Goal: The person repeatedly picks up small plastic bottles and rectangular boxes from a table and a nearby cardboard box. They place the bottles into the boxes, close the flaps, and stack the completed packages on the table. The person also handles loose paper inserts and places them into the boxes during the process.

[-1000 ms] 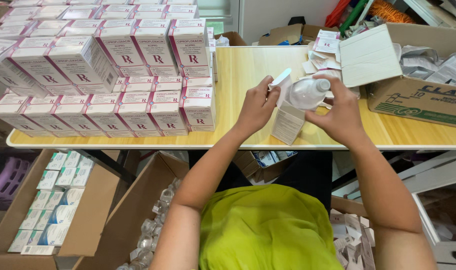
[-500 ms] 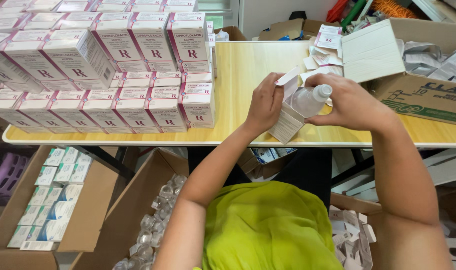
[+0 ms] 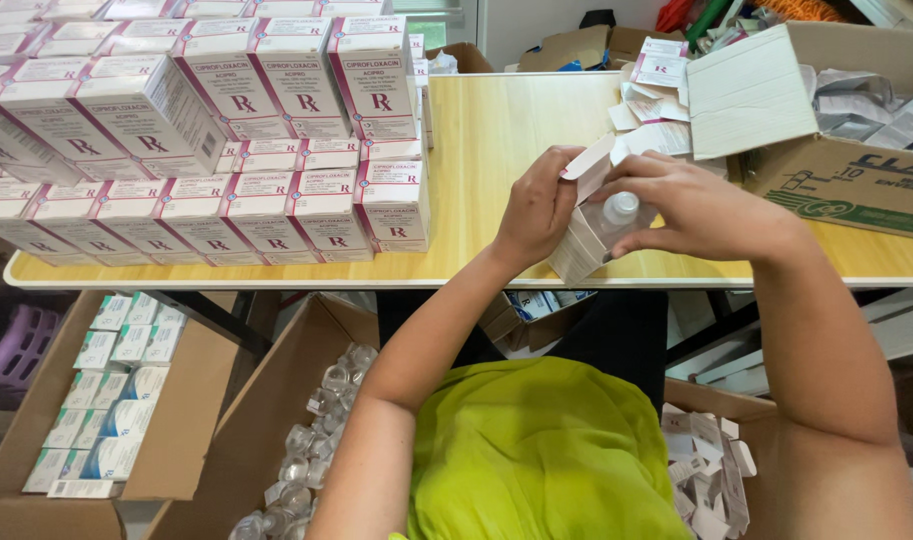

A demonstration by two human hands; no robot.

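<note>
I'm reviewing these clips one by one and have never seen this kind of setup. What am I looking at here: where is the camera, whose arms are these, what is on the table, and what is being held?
There is no machine here. The camera sits on a person's head and looks down, so the two bare arms reaching forward are that person's own, above their yellow-green shirt.

The left hand steadies a small white cardboard carton with its top flap open. The right hand holds a small clear plastic bottle with a white cap at the carton's mouth.

On the pale wooden table, to the left, stand stacked rows of white-and-magenta cartons. To the right lie loose paper leaflets and an open brown cardboard box.

Below the table, one brown box holds white-and-blue cartons, another holds clear bottles.
</note>
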